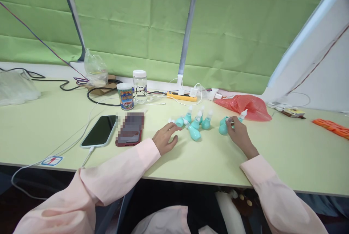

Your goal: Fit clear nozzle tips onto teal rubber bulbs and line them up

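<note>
Several teal bulbs with clear or white tips stand and lie in a group at the middle of the table, among them a bulb lying on its side [194,133] and an upright bulb [206,123]. My left hand [165,138] rests at the left edge of this group, fingers apart, its fingertips beside a tipped bulb [179,121]. Farther right, my right hand [239,132] has its fingers pinched at a small teal bulb [223,129]. Another teal piece with a white tip [243,114] shows just behind that hand, partly hidden by it.
Two phones, one pale-edged [100,131] and one red-edged [130,129], lie at the left. Behind them stand a printed cup [125,96] and a lidded jar [140,86]. A yellow power strip [181,96], a red plastic bag [245,106] and an orange object [331,127] lie farther right.
</note>
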A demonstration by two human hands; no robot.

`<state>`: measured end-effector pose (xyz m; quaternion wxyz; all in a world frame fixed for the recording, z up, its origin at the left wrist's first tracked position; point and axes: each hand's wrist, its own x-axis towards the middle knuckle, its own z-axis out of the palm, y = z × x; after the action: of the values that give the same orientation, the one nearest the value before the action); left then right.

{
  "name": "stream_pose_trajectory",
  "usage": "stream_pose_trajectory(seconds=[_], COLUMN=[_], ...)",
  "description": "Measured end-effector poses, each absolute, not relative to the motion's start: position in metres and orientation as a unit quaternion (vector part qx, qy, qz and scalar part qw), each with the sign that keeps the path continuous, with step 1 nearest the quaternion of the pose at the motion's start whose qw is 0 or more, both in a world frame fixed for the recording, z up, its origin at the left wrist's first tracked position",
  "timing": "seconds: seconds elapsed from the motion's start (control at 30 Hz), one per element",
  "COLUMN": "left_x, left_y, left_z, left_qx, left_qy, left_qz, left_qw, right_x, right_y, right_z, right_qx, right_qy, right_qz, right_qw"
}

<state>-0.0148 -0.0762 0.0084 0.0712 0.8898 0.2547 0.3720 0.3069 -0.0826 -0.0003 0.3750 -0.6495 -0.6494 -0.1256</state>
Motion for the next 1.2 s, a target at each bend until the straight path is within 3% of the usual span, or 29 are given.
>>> stream_pose_trajectory(seconds=[0.3, 0.47, 0.6, 0.8, 1.03, 1.2], left_x=[-0.015, -0.015, -0.013, -0.01, -0.009, -0.009], left_y=[-0.077, -0.079, -0.08, -0.079, -0.068, -0.065], left_z=[0.007, 0.01, 0.01, 0.011, 0.009, 0.011], left_qx=[0.893, 0.889, 0.868, 0.829, 0.741, 0.713], left_qy=[0.253, 0.25, 0.262, 0.25, 0.386, 0.393], left_qz=[0.362, 0.36, 0.355, 0.384, 0.414, 0.413], left_qw=[0.079, 0.127, 0.229, 0.321, 0.362, 0.407], right_x=[0.306, 0.272, 0.21, 0.131, 0.135, 0.153], right_y=[-0.08, -0.095, -0.115, -0.11, -0.098, -0.091], right_z=[-0.005, 0.011, 0.02, 0.008, 0.005, 0.005], right_qx=[-0.671, -0.604, -0.477, -0.383, -0.394, -0.4], right_qy=[-0.647, -0.612, -0.63, -0.626, -0.651, -0.664], right_qz=[-0.135, -0.102, 0.062, 0.294, 0.325, 0.367], right_qw=[0.337, 0.5, 0.61, 0.612, 0.562, 0.514])
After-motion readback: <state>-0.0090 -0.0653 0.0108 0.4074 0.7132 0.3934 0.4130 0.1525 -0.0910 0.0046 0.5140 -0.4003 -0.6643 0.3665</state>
